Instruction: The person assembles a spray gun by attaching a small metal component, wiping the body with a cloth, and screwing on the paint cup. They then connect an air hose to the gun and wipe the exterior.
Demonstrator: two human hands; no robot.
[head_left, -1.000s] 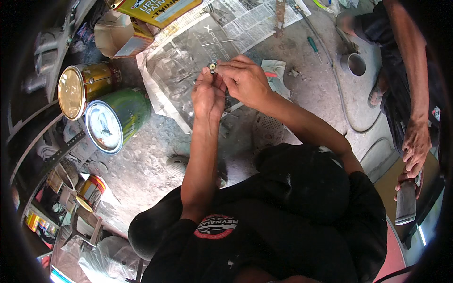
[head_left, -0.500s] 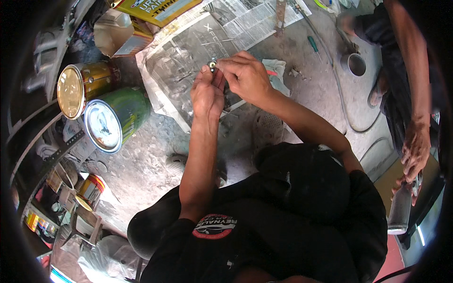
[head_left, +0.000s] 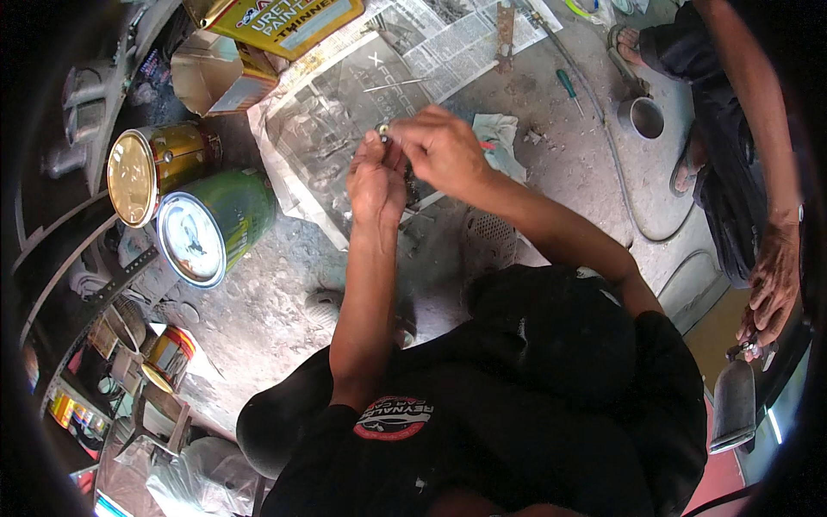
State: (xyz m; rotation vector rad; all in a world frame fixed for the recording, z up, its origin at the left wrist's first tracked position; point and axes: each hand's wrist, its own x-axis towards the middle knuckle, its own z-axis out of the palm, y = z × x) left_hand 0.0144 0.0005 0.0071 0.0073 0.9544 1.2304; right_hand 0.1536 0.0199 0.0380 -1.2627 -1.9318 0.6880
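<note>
My left hand (head_left: 377, 185) is raised over the newspaper (head_left: 314, 129), its thumb and fingers pinching a small round metal fitting (head_left: 383, 131) at their tips. From the right, my right hand (head_left: 444, 153) reaches in with fingers bent together against the same fitting. Motion smears those fingertips, and whatever they grip is too small to make out. A thin metal rod (head_left: 396, 84) lies on the paper just beyond both hands. Beside my right wrist is a crumpled white cloth (head_left: 500, 133) with something red on it.
Gold (head_left: 185, 151) and green (head_left: 237, 215) tins lie at left, below a cut-open box (head_left: 207, 73) and yellow can (head_left: 293, 26). To the right are a green-handled screwdriver (head_left: 565, 82), hose (head_left: 616, 168) and metal cup (head_left: 643, 118). A co-worker holds a spray gun (head_left: 732, 405).
My right fingers have shifted slightly at the fitting, which both hands keep near the same spot. At the right, the co-worker's spray gun has moved lower.
</note>
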